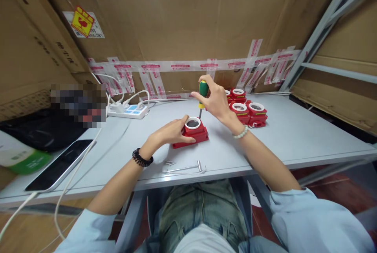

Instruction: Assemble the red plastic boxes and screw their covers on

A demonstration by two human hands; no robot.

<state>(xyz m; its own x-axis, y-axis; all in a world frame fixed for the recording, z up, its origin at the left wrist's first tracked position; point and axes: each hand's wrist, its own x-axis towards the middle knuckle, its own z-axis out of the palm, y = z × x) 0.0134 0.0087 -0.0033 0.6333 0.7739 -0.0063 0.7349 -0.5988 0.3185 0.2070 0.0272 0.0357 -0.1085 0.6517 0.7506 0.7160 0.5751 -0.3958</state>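
Here's the red housing [201, 134] on the table [282, 143] at twelve o'clock, left hand [173, 130] clasping its nine-o'clock flank, right hand [217, 100] gripping the green screwdriver [203, 88] at one, and that housing looks light, stiff, slickish, best held low by its sides.

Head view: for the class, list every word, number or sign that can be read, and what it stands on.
"LM27", apparently, the rest unclear: white paper label on the brown cardboard wall.
Broken-glass sign: yellow-and-red diamond sticker; its characters are too small.
Too small or blurred to read: dark characters on the left brown cardboard panel, red-marked white tape, white-and-green package.
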